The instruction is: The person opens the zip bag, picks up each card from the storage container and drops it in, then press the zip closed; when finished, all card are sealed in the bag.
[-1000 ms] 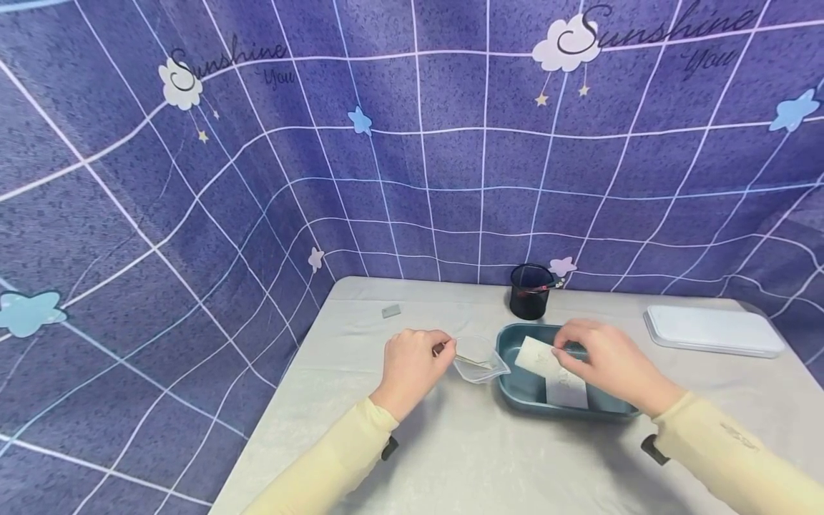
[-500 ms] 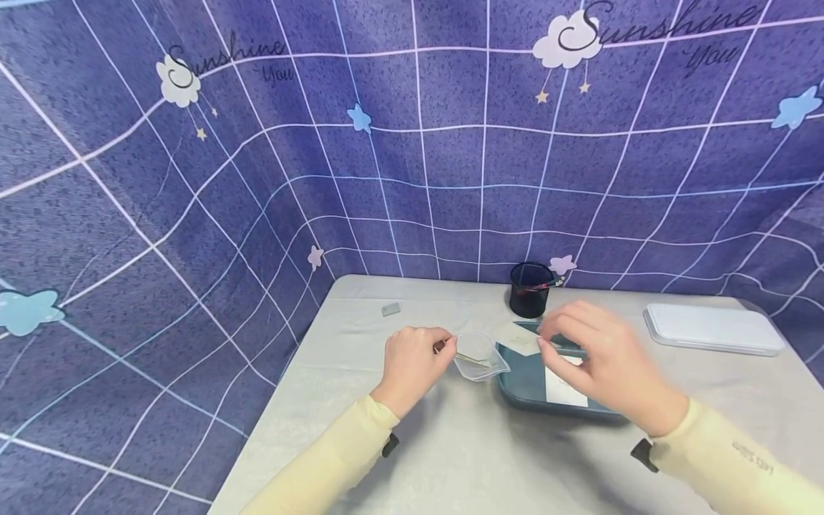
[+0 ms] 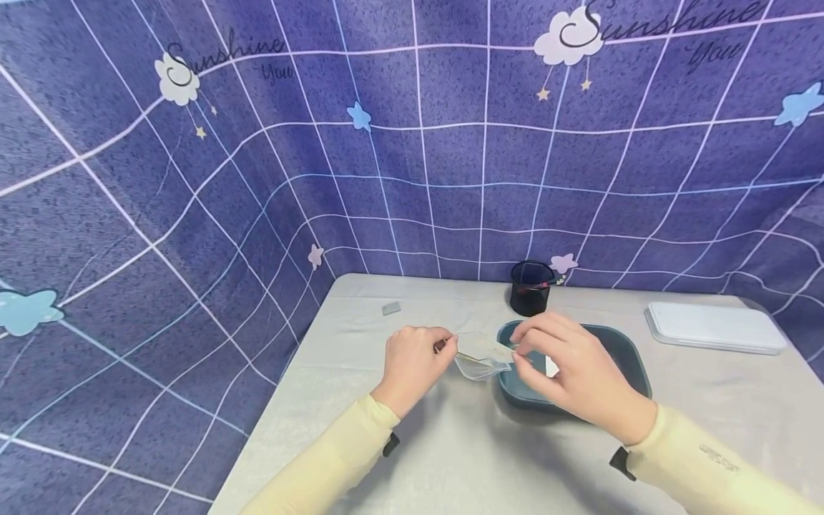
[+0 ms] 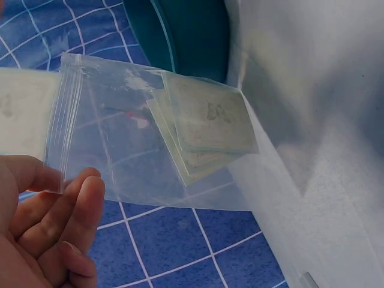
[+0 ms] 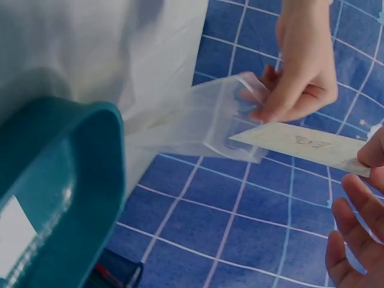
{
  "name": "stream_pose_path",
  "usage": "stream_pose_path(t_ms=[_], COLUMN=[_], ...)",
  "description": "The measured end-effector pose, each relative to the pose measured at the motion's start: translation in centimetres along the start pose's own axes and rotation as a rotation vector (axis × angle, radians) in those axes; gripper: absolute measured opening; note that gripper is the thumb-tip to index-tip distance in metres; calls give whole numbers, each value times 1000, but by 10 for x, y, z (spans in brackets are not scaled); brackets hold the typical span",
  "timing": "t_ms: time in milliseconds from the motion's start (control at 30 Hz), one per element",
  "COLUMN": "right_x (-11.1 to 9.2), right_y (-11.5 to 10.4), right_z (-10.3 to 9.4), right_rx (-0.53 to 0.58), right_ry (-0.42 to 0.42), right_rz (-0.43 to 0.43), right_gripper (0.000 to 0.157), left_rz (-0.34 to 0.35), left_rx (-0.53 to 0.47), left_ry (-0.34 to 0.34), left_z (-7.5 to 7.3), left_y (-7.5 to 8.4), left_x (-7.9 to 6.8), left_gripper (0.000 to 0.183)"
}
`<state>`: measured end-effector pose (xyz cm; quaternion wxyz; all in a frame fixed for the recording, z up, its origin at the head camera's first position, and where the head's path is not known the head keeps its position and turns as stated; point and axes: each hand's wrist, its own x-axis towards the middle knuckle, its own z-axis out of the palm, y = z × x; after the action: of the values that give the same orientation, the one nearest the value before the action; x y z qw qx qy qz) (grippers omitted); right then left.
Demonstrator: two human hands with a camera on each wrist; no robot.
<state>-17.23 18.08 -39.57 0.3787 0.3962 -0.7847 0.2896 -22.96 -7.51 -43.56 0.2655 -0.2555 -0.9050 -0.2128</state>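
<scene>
My left hand (image 3: 412, 368) pinches the mouth of a clear zip bag (image 4: 126, 162) between thumb and fingers. Several pale paper cards (image 4: 213, 120) lie stacked in the bag's far end, the top one bearing a small dark drawing. With thumb and finger, my right hand (image 3: 576, 372) pinches one more pale card (image 5: 306, 147) by its end. This card's leading corner is at the bag's open mouth; the right wrist view shows a small printed figure on it. A teal tray (image 3: 634, 357) stands beside the bag, with a white card (image 5: 17, 231) in it.
Behind the tray stands a black mesh pen holder (image 3: 530, 290) with a pencil leaning in it. A pale flat case (image 3: 714, 327) lies at the right. A small grey block (image 3: 390, 308) sits at the back left. A blue patterned cloth (image 3: 450, 157) hangs behind the table.
My right hand has moved left, carrying the card from above the teal tray to the bag's mouth. My left hand keeps its hold on the bag and has stayed nearly still.
</scene>
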Motion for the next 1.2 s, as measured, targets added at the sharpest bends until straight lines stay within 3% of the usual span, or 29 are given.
stream_pose_path(t_ms=[200,333,567,800,1200], right_x=[-10,-12,-13,-6,3], right_y=[6,12,21,24,29], right_z=[14,26,44,54,75], right_rx=[-50,-88,-144,-181,-265], right_ry=[-139,-207,-247,-316,-410], right_rz=[87,83,55,79,89], right_gripper=[8,12,14,20,16], left_rz=[4,20,29,27,21], left_rx=[4,8,6,6,15], left_ry=[9,16,6,11,0], left_z=[0,0,1,0,0], left_y=[0,1,3,3,4], left_x=[0,0,-1,0,0], left_gripper=[13,12,12,13,12])
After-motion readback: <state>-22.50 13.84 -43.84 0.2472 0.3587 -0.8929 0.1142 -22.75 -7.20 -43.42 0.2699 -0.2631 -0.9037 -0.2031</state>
